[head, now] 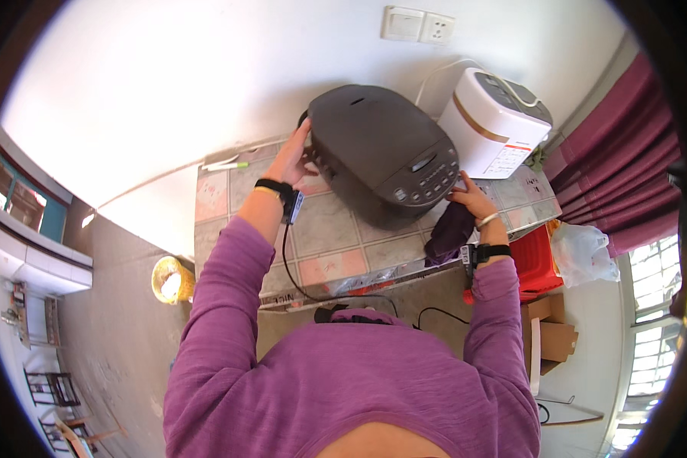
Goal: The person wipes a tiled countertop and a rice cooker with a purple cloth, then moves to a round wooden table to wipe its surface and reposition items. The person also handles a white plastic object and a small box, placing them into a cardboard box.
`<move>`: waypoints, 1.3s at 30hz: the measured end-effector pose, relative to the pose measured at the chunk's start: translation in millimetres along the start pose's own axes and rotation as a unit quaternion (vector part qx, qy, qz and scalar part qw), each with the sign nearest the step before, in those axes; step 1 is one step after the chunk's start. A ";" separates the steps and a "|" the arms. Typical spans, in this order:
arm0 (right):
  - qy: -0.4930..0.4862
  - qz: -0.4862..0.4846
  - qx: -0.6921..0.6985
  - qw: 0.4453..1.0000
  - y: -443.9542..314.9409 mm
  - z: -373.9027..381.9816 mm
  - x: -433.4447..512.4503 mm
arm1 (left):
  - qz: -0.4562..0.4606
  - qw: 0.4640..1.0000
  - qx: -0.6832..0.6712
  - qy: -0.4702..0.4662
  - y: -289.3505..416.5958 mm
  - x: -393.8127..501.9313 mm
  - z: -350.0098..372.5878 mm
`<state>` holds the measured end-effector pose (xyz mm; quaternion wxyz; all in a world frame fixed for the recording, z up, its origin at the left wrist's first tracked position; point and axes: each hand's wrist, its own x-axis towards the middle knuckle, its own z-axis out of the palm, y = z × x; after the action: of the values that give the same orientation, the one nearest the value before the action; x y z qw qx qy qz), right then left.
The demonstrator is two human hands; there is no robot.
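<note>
A black rice cooker [377,137] with a button panel on its lid stands at an angle on the tile-patterned tabletop [326,229]. My left hand [293,159] grips its left side, fingers partly hidden behind the body. At the front right corner, my right hand [472,197] holds the cooker with its fingertips near the panel edge. A dark purple cloth [451,229] lies just below my right hand at the table's front edge; whether any finger pinches it I cannot tell. Beside the cooker on the right is a white appliance [480,129] with a dark top and gold band.
A white cord [429,80] runs behind the white appliance, below a wall socket [436,28]. White sticks [224,166] lie at the table's back left. A yellow basket [173,280] stands left; red plastic containers [535,260], a plastic bag [585,255] and cardboard boxes [555,338] are right.
</note>
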<state>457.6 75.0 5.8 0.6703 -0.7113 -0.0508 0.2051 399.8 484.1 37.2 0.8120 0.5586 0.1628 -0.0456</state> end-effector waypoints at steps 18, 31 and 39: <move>-0.096 -0.110 -0.163 0.976 11.2 143.0 -28.7 | 0.065 0.992 -0.099 0.034 18.8 -35.0 -78.8; -0.052 -0.105 -0.022 0.993 8.4 175.1 -56.8 | 0.089 0.988 -0.014 0.127 19.1 -78.4 -146.8; 0.237 -0.140 0.277 0.920 -19.2 113.2 -87.3 | 0.333 0.910 -0.029 0.247 3.0 -174.2 -119.4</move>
<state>341.3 152.1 42.2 0.8550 -0.5105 0.0693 -0.0599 210.9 576.5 56.3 0.7300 0.5499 0.1640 0.3713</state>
